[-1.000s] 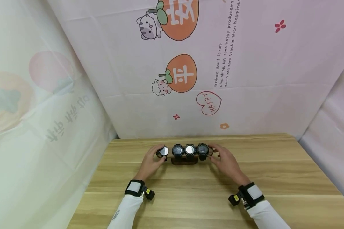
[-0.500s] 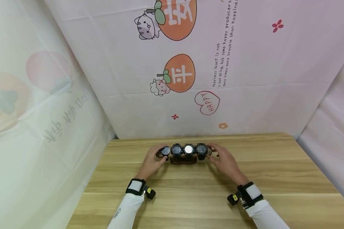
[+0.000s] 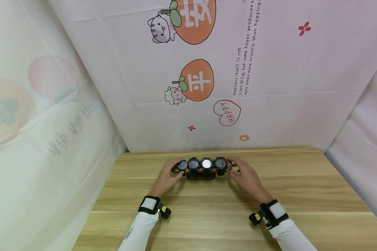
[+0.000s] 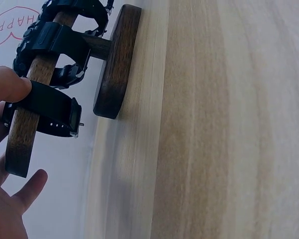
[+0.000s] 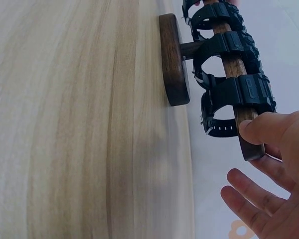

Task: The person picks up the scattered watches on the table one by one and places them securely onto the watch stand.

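Note:
A dark wooden watch stand (image 3: 201, 176) has several black watches strapped along its crossbar, seen in the head view. My left hand (image 3: 165, 178) pinches the leftmost watch (image 3: 182, 165) near the bar's left end. In the left wrist view, the thumb presses that watch's black strap (image 4: 50, 107) where it crosses the bar, while other fingers reach behind. At the opposite end, my right hand (image 3: 247, 177) grips the bare tip of the crossbar (image 5: 244, 117) between thumb and fingers, beside the rightmost watch (image 3: 221, 164). The round face of one middle watch (image 3: 206, 164) reflects bright light.
The stand is on a wood-grain table (image 3: 207, 216) near its back edge. Behind it hangs a white printed cloth (image 3: 270, 115), with more cloth (image 3: 50, 167) along the left side. Each wrist wears a strap with a small camera (image 3: 165, 212).
The leftmost watch has slid right along the bar, closer to its neighbour, with my left fingers on it. Its face has gone from bright to dark. My right hand keeps its hold.

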Demonstrator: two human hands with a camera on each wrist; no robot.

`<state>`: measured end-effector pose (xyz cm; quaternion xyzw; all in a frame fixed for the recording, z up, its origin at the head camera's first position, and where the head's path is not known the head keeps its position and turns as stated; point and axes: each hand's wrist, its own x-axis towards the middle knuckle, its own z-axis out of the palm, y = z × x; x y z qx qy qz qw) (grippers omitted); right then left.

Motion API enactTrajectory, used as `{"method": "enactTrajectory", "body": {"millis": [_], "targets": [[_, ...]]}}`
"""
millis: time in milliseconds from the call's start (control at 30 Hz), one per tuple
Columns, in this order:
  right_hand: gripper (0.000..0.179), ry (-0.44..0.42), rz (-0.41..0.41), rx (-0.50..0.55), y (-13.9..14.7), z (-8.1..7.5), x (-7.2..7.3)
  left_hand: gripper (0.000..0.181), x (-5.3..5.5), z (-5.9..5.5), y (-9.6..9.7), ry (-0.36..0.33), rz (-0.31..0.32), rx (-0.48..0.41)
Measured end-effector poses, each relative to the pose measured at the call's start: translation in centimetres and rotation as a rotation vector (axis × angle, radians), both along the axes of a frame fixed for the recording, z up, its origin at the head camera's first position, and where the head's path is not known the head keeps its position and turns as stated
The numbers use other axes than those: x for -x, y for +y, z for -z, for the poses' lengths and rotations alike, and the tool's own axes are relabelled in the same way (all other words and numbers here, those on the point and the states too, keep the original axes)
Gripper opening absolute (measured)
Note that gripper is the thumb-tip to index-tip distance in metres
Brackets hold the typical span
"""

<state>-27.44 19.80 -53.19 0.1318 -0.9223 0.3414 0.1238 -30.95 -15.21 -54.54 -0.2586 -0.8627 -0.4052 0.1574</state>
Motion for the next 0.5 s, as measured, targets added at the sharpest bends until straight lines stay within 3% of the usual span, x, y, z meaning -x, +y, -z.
{"method": "enactTrajectory", "body": {"millis": [500], "targets": [[0.056, -0.004, 0.003, -0.010, 0.05, 0.34, 0.13, 0.058, -0.27, -0.23, -0.20, -0.070, 0.013, 0.014]]}}
